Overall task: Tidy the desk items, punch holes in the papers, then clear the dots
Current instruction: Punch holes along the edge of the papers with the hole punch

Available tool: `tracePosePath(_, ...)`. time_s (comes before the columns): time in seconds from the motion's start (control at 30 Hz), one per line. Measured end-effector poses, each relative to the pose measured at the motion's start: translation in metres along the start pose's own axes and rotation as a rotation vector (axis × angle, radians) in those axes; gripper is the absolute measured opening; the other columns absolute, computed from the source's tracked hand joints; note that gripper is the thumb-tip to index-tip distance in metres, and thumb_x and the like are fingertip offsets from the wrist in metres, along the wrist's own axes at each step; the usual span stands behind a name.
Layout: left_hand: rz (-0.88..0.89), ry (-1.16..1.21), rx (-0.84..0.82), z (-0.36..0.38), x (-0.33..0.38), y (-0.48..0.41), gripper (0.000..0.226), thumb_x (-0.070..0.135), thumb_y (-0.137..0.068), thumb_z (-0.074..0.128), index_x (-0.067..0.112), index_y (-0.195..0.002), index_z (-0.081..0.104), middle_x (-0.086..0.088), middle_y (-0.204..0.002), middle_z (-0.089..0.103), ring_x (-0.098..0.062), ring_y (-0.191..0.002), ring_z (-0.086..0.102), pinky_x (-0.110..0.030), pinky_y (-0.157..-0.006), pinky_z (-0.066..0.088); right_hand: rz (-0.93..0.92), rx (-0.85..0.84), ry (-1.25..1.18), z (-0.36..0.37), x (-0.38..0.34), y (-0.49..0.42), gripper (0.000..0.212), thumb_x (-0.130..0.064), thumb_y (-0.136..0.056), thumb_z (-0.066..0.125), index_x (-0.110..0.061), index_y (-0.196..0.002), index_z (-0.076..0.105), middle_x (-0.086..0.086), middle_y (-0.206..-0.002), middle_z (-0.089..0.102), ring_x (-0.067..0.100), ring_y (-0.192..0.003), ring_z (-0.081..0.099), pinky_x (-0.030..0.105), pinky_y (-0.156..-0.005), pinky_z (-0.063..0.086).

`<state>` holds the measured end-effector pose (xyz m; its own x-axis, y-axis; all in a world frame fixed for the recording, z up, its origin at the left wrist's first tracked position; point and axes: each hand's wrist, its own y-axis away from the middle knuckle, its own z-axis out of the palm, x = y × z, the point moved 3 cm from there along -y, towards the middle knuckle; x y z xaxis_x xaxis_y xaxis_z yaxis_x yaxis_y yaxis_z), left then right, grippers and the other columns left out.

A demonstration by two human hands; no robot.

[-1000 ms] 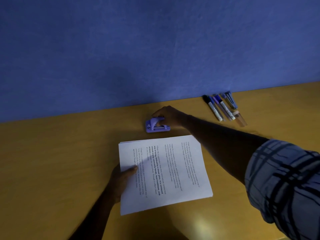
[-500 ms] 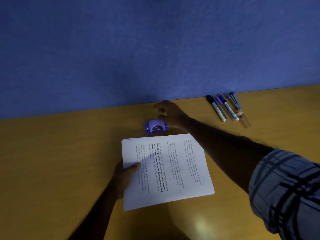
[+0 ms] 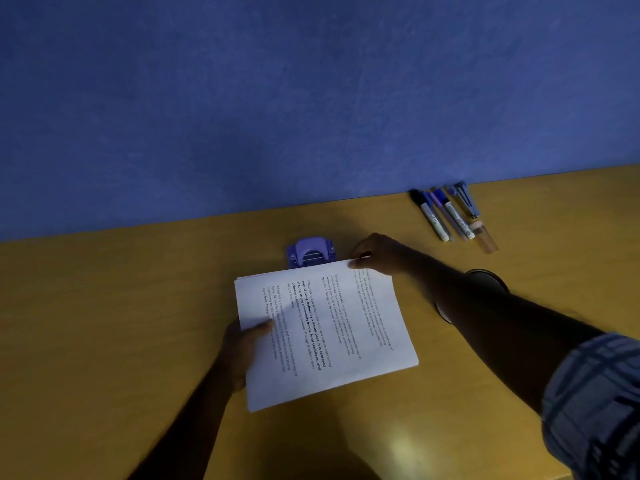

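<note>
A stack of printed white papers [image 3: 332,327] lies on the yellow desk [image 3: 104,323], its far edge touching the mouth of a small purple hole punch [image 3: 309,252]. My left hand [image 3: 242,344] grips the stack's near left edge, thumb on top. My right hand [image 3: 377,252] pinches the stack's far right corner, just right of the punch. Whether the paper edge sits inside the punch slot cannot be told.
A row of markers and pens [image 3: 446,213] lies at the back right against the blue wall [image 3: 311,98], with a clear ruler-like piece [image 3: 485,237] beside them. A round dark cable hole [image 3: 485,278] shows behind my right forearm.
My right hand left the hole punch and took the paper stack's far right corner. The stack has shifted up to the punch's mouth.
</note>
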<state>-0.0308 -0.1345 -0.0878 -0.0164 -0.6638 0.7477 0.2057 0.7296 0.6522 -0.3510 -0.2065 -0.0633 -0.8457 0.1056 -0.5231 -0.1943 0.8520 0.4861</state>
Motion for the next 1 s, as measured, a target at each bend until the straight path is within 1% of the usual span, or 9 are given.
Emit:
tracePosePath(0.1, 0.002, 0.002, 0.003, 0.001, 0.002, 0.000, 0.019, 0.009, -0.091, 0.059, 0.010, -0.110, 0.065, -0.012, -0.091, 0.074, -0.028, -0.079, 0.071, -0.038, -0.063, 0.055, -0.046, 0.065, -0.024, 0.004, -0.004, -0.002, 0.021, -0.025, -0.092, 0.065, -0.011, -0.106, 0.071, 0.004, -0.102, 0.072, 0.008, -0.083, 0.064, 0.016, -0.065, 0.046)
tracePosePath(0.17, 0.012, -0.007, 0.014, 0.001, 0.004, 0.001, 0.019, 0.009, -0.092, 0.059, 0.011, -0.109, 0.066, -0.011, -0.090, 0.075, -0.027, -0.077, 0.072, -0.038, -0.062, 0.055, -0.051, 0.111, -0.045, 0.005, -0.005, -0.002, 0.020, -0.023, -0.090, 0.067, -0.011, -0.107, 0.070, 0.004, -0.105, 0.072, 0.008, -0.087, 0.063, 0.016, -0.068, 0.046)
tracePosePath(0.3, 0.017, -0.024, 0.042, -0.001, 0.005, -0.003, 0.022, 0.009, -0.091, 0.060, 0.006, -0.112, 0.065, -0.018, -0.098, 0.073, -0.035, -0.085, 0.070, -0.043, -0.071, 0.056, -0.048, 0.175, -0.049, 0.009, -0.005, -0.002, 0.020, -0.020, -0.091, 0.066, -0.010, -0.107, 0.071, 0.004, -0.107, 0.072, 0.010, -0.091, 0.063, 0.017, -0.070, 0.044)
tracePosePath(0.4, 0.043, -0.048, 0.113, -0.001, 0.008, -0.007, 0.024, 0.013, -0.092, 0.061, 0.005, -0.114, 0.065, -0.018, -0.102, 0.071, -0.037, -0.092, 0.068, -0.046, -0.079, 0.056, -0.043, 0.235, -0.039, 0.011, -0.005, -0.002, 0.019, -0.019, -0.092, 0.064, -0.010, -0.107, 0.071, 0.004, -0.107, 0.073, 0.012, -0.094, 0.065, 0.023, -0.079, 0.048)
tracePosePath(0.53, 0.108, -0.125, 0.218, 0.000, 0.013, -0.011, 0.022, 0.021, -0.094, 0.060, 0.009, -0.112, 0.064, -0.010, -0.101, 0.070, -0.028, -0.089, 0.067, -0.035, -0.071, 0.052, -0.015, 0.280, -0.034, 0.013, -0.004, -0.001, 0.018, -0.020, -0.093, 0.063, -0.012, -0.106, 0.072, 0.003, -0.106, 0.073, 0.012, -0.093, 0.066, 0.032, -0.085, 0.053)
tracePosePath(0.67, 0.143, -0.181, 0.281, -0.003, 0.017, -0.016, 0.015, 0.020, -0.094, 0.061, 0.011, -0.105, 0.065, -0.007, -0.096, 0.069, -0.020, -0.082, 0.065, -0.030, -0.065, 0.049, 0.012, 0.298, -0.036, 0.010, -0.004, 0.000, 0.019, -0.023, -0.092, 0.063, -0.013, -0.106, 0.072, 0.001, -0.107, 0.072, 0.014, -0.097, 0.065, 0.037, -0.088, 0.053)
tracePosePath(0.77, 0.158, -0.237, 0.306, -0.004, 0.019, -0.019, 0.012, 0.020, -0.094, 0.061, 0.012, -0.102, 0.064, -0.006, -0.093, 0.068, -0.017, -0.078, 0.064, -0.028, -0.062, 0.048, 0.048, 0.317, -0.050, 0.009, -0.004, -0.001, 0.016, -0.024, -0.091, 0.065, -0.016, -0.103, 0.071, -0.001, -0.105, 0.072, 0.015, -0.097, 0.065, 0.038, -0.088, 0.053)
tracePosePath(0.87, 0.159, -0.295, 0.322, -0.003, 0.021, -0.023, 0.012, 0.021, -0.095, 0.059, 0.012, -0.102, 0.063, -0.004, -0.092, 0.067, -0.017, -0.079, 0.064, -0.027, -0.062, 0.049, 0.076, 0.335, -0.058, 0.008, -0.005, -0.003, 0.014, -0.025, -0.091, 0.065, -0.017, -0.100, 0.071, -0.002, -0.102, 0.072, 0.015, -0.095, 0.065, 0.042, -0.090, 0.053)
tracePosePath(1.0, 0.161, -0.330, 0.337, -0.003, 0.024, -0.027, 0.013, 0.020, -0.096, 0.057, 0.010, -0.103, 0.061, -0.008, -0.096, 0.066, -0.023, -0.083, 0.063, -0.032, -0.067, 0.050, 0.108, 0.338, -0.030, 0.005, -0.007, -0.008, 0.015, -0.028, -0.092, 0.063, -0.019, -0.101, 0.070, -0.003, -0.104, 0.071, 0.016, -0.099, 0.063, 0.046, -0.095, 0.049)
